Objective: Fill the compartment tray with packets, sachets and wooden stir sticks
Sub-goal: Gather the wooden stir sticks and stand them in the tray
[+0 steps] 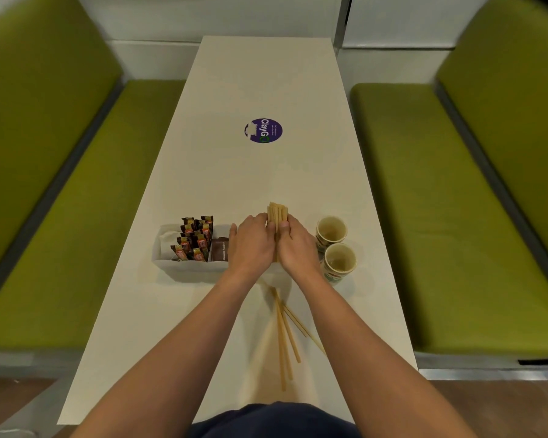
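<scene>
A bundle of wooden stir sticks point(277, 213) stands upright between my two hands, just right of the white compartment tray point(184, 266). My left hand point(250, 245) and my right hand point(296, 246) press against the bundle from either side, fingers curled round it. The tray holds orange-and-brown sachets point(194, 240) in its middle compartment and brown sugar packets point(219, 249) beside them. Its left compartment shows white paper. Several loose stir sticks point(285, 327) lie on the table below my hands, some blurred.
Two paper cups point(331, 230) point(340, 260) stand right of my right hand. A round purple sticker point(263, 130) sits mid-table. Green bench seats point(424, 200) flank the white table point(171, 311) on both sides.
</scene>
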The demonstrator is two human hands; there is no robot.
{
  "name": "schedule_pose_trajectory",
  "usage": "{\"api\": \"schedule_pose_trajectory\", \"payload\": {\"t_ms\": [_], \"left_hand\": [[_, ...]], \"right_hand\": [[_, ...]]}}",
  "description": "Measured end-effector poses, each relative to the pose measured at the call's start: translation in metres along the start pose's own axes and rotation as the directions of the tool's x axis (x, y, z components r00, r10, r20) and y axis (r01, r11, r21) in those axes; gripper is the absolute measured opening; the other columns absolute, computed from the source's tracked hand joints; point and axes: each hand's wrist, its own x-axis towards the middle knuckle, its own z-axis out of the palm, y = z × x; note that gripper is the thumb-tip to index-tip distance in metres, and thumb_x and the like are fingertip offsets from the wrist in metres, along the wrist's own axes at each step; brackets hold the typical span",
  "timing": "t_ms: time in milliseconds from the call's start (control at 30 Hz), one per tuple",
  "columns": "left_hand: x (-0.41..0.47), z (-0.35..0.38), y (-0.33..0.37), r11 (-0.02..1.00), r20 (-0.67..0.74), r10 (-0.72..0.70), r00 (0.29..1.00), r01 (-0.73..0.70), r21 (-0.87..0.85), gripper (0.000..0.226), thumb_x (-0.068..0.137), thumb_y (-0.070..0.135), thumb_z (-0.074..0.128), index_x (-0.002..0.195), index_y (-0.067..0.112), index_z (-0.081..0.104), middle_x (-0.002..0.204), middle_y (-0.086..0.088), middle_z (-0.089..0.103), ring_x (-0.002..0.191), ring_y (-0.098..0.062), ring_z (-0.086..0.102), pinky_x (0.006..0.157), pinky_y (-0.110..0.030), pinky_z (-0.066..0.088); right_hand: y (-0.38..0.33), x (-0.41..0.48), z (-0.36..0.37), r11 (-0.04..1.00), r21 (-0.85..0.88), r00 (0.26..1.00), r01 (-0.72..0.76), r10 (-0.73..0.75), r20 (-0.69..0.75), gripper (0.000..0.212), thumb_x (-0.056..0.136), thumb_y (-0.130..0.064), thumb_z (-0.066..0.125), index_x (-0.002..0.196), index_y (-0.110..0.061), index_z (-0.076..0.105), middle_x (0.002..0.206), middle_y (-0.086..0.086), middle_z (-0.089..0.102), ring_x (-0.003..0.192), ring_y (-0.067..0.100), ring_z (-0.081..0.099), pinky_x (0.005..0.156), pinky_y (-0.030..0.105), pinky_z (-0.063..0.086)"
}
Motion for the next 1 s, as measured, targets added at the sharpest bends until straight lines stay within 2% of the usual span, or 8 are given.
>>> {"api": "schedule_pose_trajectory", "payload": {"t_ms": [133, 267, 400, 500, 633, 767, 900, 1000], "left_hand": [[-0.001, -0.004, -0.004, 0.996, 0.015, 0.071, 0.997, -0.072, 0.060, 0.033, 0.106, 0.024, 0.030, 0.096, 0.014, 0.060, 0.089, -0.001, 0.058, 0.104, -0.027, 0.055, 0.106, -0.049, 0.035], [0.001, -0.007, -0.010, 0.989, 0.047, 0.113, 0.992, -0.117, 0.090, 0.031, 0.104, 0.018, 0.034, 0.084, 0.010, 0.056, 0.097, -0.011, 0.060, 0.111, -0.031, 0.052, 0.096, -0.045, 0.042], [0.002, -0.009, -0.013, 0.992, 0.091, 0.070, 0.993, -0.079, 0.098, 0.032, 0.102, 0.012, 0.037, 0.105, -0.005, 0.064, 0.131, -0.023, 0.055, 0.132, -0.036, 0.046, 0.110, -0.047, 0.038], [-0.001, -0.011, -0.014, 0.996, 0.078, 0.068, 0.995, -0.072, 0.059, 0.033, 0.101, 0.010, 0.037, 0.113, -0.009, 0.061, 0.134, -0.027, 0.051, 0.134, -0.041, 0.044, 0.114, -0.049, 0.035], [-0.027, -0.020, -0.010, 0.995, -0.057, 0.095, 0.994, -0.096, -0.005, 0.043, 0.103, 0.015, 0.042, 0.143, -0.001, 0.048, 0.151, -0.018, 0.041, 0.147, -0.032, 0.030, 0.119, -0.047, 0.031], [-0.079, -0.024, -0.016, 0.969, -0.258, 0.245, 0.935, -0.248, 0.018, 0.035, 0.093, 0.014, 0.061, 0.128, 0.009, 0.059, 0.127, -0.009, 0.056, 0.121, -0.026, 0.046, 0.102, -0.042, 0.044], [-0.126, -0.011, -0.030, 0.999, 0.015, -0.031, 0.999, 0.030, 0.026, 0.018, 0.092, 0.042, 0.060, 0.101, 0.028, 0.065, 0.097, 0.013, 0.062, 0.093, -0.013, 0.058, 0.075, -0.034, 0.050], [-0.140, 0.012, -0.032, 0.988, 0.180, -0.115, 0.977, 0.093, 0.125, 0.034, 0.089, 0.060, 0.055, 0.090, 0.027, 0.065, 0.085, 0.013, 0.064, 0.080, -0.013, 0.061, 0.067, -0.032, 0.050]], "right_hand": [[0.007, -0.002, 0.000, 0.999, -0.025, 0.999, -0.044, 0.044, -0.007, 0.034, 0.108, -0.027, 0.029, 0.105, -0.018, 0.061, 0.097, -0.002, 0.066, 0.094, 0.023, 0.058, 0.076, 0.036, 0.038], [0.008, -0.005, -0.001, 0.996, -0.056, 0.998, -0.065, 0.066, 0.021, 0.032, 0.107, -0.025, 0.029, 0.100, -0.015, 0.058, 0.095, 0.003, 0.065, 0.092, 0.025, 0.058, 0.075, 0.036, 0.038], [0.008, -0.013, -0.006, 0.991, -0.117, 0.997, -0.071, 0.072, 0.009, 0.025, 0.107, -0.021, 0.031, 0.095, -0.012, 0.050, 0.086, 0.003, 0.057, 0.084, 0.025, 0.052, 0.067, 0.036, 0.032], [0.008, -0.023, -0.011, 0.987, -0.148, 0.998, -0.057, 0.056, -0.009, 0.021, 0.106, -0.018, 0.033, 0.096, -0.010, 0.050, 0.090, 0.006, 0.058, 0.086, 0.027, 0.054, 0.069, 0.036, 0.034], [0.010, -0.050, -0.023, 0.998, -0.068, 0.999, 0.018, -0.020, -0.037, 0.035, 0.107, -0.022, 0.041, 0.138, -0.013, 0.053, 0.133, 0.001, 0.062, 0.122, 0.020, 0.057, 0.099, 0.035, 0.047], [0.032, -0.086, -0.037, 0.985, -0.161, 0.998, 0.065, -0.061, 0.032, 0.031, 0.100, -0.026, 0.059, 0.130, -0.024, 0.064, 0.120, -0.009, 0.066, 0.098, 0.006, 0.062, 0.092, 0.032, 0.054], [0.070, -0.106, -0.032, 0.903, -0.429, 0.985, 0.017, 0.059, 0.164, 0.036, 0.094, -0.037, 0.065, 0.127, -0.024, 0.068, 0.120, -0.005, 0.064, 0.107, 0.014, 0.061, 0.090, 0.028, 0.047], [0.082, -0.113, -0.023, 0.867, -0.495, 0.984, 0.055, 0.038, 0.177, 0.040, 0.092, -0.039, 0.066, 0.128, -0.021, 0.068, 0.119, -0.002, 0.062, 0.109, 0.019, 0.059, 0.091, 0.031, 0.050]]}}
